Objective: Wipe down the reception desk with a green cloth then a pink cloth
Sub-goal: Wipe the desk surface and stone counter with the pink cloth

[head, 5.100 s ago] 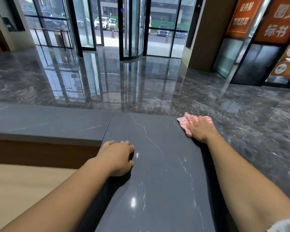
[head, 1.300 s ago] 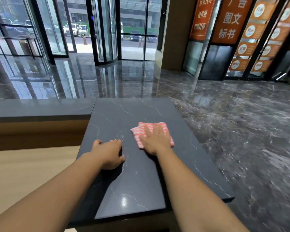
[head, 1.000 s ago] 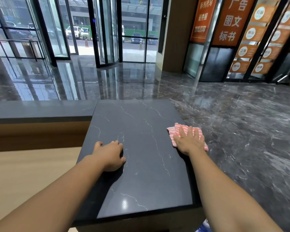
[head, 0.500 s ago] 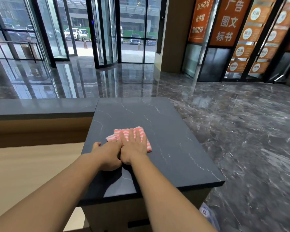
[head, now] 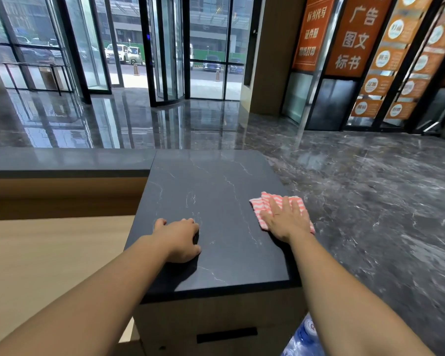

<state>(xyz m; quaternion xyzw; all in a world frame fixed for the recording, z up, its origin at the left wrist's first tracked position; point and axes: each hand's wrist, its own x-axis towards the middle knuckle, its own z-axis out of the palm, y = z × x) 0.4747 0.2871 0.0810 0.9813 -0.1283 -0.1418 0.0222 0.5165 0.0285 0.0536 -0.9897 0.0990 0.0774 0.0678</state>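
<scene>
A pink and white striped cloth [head: 266, 201] lies near the right edge of the dark marble reception desk top [head: 211, 181]. My right hand [head: 284, 220] presses flat on the cloth with straight, spread fingers and covers most of it. My left hand [head: 179, 238] rests on the desk top near its left edge, fingers curled under, holding nothing. No green cloth is in view.
A lower beige wooden counter [head: 49, 258] lies to the left of the dark top. The dark top continues left as a long ledge [head: 62, 160]. A blue water bottle [head: 302, 340] stands on the floor below the desk's near right corner. Polished marble floor stretches beyond.
My right hand has slid the pink cloth from beside my left hand over to the right edge of the desk top. My left hand has stayed in place.
</scene>
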